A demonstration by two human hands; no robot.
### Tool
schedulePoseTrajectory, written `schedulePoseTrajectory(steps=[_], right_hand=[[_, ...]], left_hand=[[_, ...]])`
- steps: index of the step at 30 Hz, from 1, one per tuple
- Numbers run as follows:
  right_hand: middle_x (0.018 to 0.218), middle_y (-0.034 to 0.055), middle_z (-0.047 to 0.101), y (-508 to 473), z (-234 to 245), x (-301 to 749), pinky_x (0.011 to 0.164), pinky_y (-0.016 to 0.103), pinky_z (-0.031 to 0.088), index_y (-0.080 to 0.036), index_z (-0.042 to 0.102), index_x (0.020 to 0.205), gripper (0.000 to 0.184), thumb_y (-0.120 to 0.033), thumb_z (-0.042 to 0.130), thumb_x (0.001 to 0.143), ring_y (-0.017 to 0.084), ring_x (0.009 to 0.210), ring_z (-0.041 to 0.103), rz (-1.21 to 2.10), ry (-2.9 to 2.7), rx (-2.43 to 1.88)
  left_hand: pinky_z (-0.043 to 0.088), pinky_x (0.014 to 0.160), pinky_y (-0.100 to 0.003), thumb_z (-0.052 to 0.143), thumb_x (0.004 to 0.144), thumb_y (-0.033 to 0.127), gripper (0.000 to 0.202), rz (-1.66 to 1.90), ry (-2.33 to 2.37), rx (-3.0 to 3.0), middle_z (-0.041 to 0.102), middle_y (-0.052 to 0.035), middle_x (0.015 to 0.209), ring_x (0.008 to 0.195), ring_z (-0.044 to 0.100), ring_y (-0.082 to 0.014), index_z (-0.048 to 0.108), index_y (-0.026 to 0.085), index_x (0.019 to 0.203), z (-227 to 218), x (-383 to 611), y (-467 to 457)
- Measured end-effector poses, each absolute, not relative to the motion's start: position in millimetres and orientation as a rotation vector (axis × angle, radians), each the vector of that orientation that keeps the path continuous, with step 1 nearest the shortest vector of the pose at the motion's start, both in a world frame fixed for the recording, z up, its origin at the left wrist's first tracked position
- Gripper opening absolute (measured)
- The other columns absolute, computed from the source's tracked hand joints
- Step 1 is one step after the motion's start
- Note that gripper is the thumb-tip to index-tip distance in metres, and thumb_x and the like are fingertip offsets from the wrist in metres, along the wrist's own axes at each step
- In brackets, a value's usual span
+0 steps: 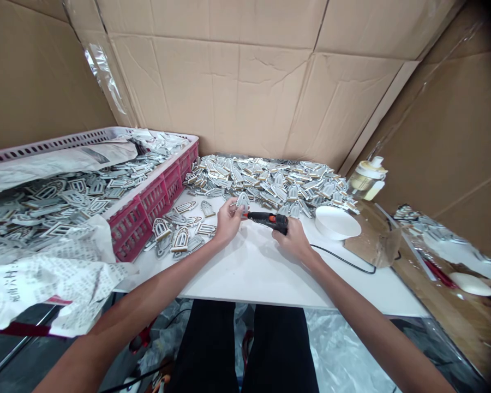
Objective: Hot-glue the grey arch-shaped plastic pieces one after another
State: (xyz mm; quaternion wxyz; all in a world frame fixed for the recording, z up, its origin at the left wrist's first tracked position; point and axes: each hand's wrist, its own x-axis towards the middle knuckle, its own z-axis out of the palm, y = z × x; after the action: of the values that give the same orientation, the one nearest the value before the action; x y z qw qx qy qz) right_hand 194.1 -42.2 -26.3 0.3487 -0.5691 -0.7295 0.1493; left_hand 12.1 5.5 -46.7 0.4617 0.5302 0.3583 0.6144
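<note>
Your two hands sit close together but not touching above the white counter (262, 273): your left hand (228, 222) pinches one arch-shaped piece (242, 203), and your right hand (291, 241) is clamped on one black-and-orange corded tool (268, 220), its tip just beside that piece. Left of your left hand sits one red plastic crate (147, 213) full of similar pieces, too many to count, and another uncountable heap of pieces (265, 183) spreads just beyond your hands. Right of your right hand are one white bowl (337, 222) and, farther off, one plastic bottle (367, 179).
</note>
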Motion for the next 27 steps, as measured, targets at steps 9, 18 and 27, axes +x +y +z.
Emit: schedulePoseTrajectory(steps=[9, 18, 27], right_hand=[[0.055, -0.0015, 0.048, -40, -22, 199, 0.051, 0.023, 0.029, -0.014, 0.058, 0.070, 0.015, -0.025, 0.049, 0.065, 0.012, 0.054, 0.041, 0.674, -1.969, -1.466], [0.062, -0.0005, 0.056, -39, -18, 200, 0.053, 0.023, 0.031, -0.016, 0.064, 0.080, 0.020, -0.022, 0.053, 0.065, 0.013, 0.056, 0.047, 0.414, -2.023, -1.527], [0.080, 0.0025, 0.061, -37, -25, 202, 0.064, 0.025, 0.036, -0.018, 0.058, 0.104, 0.040, -0.022, 0.058, 0.064, 0.016, 0.070, 0.052, 0.350, -2.121, -1.487]], left_hand=[[0.047, 0.074, -0.023, 0.050, 0.084, 0.029, 0.020, 1.561, 0.936, 1.729, 0.063, -0.0023, 0.081, 0.077, 0.060, -0.0134, 0.058, 0.018, 0.099, -38, 6, -1], [0.053, 0.070, -0.030, 0.056, 0.079, 0.034, 0.026, 1.666, 0.779, 1.304, 0.064, -0.0031, 0.083, 0.073, 0.064, -0.0162, 0.050, 0.020, 0.100, -30, 2, 8], [0.053, 0.079, -0.043, 0.056, 0.077, 0.025, 0.017, 1.595, 0.701, 0.966, 0.066, -0.0047, 0.086, 0.086, 0.065, -0.0204, 0.049, 0.019, 0.091, -34, 2, 16]])
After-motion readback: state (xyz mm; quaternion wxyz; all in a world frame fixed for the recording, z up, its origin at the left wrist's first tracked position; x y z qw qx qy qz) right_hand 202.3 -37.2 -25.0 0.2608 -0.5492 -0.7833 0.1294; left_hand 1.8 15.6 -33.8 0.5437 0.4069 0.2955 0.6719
